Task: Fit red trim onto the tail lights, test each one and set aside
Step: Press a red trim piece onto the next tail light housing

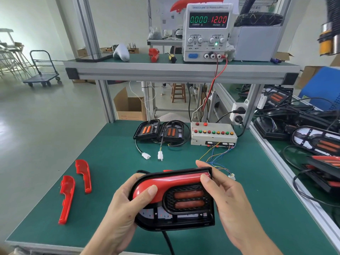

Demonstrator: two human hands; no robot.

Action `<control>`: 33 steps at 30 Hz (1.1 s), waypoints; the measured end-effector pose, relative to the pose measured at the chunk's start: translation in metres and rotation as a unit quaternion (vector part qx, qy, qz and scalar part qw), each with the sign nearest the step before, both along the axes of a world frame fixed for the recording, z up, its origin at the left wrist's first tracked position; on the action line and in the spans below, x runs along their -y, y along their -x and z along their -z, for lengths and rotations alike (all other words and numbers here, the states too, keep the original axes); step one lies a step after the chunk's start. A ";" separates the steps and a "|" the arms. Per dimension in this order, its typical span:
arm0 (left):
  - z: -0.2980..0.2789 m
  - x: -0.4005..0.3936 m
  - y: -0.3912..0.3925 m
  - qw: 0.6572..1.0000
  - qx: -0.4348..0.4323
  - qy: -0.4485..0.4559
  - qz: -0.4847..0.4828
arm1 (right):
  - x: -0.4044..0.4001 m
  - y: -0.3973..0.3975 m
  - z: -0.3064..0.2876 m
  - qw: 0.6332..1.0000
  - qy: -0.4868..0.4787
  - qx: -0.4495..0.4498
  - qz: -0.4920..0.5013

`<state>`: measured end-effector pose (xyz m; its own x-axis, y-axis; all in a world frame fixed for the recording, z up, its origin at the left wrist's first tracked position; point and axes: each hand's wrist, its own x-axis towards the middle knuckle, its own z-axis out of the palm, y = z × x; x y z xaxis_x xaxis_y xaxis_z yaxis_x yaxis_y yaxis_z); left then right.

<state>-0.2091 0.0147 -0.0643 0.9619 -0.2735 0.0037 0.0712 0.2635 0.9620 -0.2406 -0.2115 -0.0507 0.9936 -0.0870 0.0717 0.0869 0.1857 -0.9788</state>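
Black tail light [184,214], glossy red trim [165,183] across top

Bright, even indoor light, soft shadows, wide-angle bending and slight blur at the edges.

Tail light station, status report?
Left hand and right hand grip tail light, thumbs pressing red trim. Two spare trims lie left. Nothing obstructing.

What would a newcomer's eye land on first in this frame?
The tail light held front and centre, the left hand and right hand pressing red trim onto it. Next, the power supply glowing 12.00 on the upper shelf, then two loose red trim pieces lying left on the green mat.
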 end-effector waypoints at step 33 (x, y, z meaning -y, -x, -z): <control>0.014 -0.001 0.000 0.998 0.054 -0.019 -0.002 | -0.002 -0.002 0.013 0.999 0.004 -0.025 0.046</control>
<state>-0.2095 0.0159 -0.0781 0.9575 -0.2717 0.0966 -0.0341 0.2260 0.9735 -0.2390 -0.2090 -0.0640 0.9839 -0.1774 0.0232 0.0539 0.1706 -0.9839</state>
